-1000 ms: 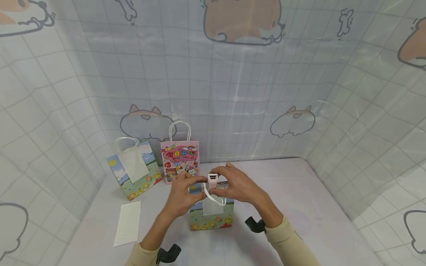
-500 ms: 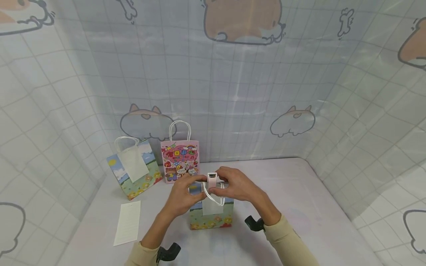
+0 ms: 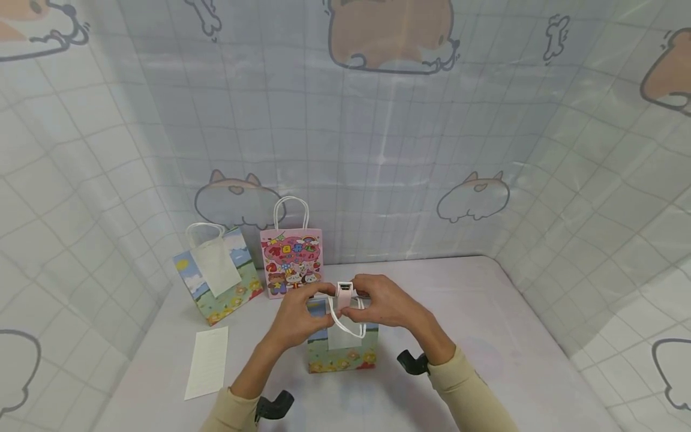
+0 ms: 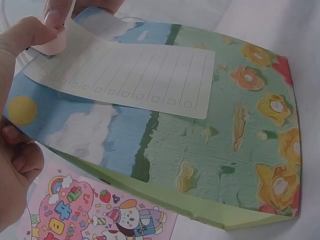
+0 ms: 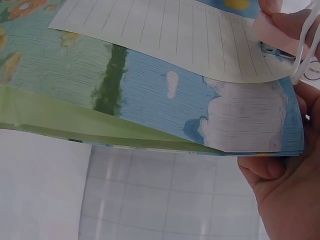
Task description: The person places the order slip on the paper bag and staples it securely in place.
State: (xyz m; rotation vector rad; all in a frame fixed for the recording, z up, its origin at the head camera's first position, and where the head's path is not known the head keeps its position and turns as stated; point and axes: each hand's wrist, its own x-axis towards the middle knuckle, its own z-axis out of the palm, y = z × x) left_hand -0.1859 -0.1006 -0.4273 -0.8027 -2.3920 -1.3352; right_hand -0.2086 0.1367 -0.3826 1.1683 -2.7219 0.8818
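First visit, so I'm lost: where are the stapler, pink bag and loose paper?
Stapler [image 3: 344, 300]: head view, its pink end.
Pink bag [image 3: 291, 263]: head view, its printed front.
Loose paper [image 3: 207, 363]: head view, its middle.

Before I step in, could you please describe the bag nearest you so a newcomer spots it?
Over the pale table, find the left hand and right hand. The flowered bag there, unlike its tilted twin or the pink bag, is held.
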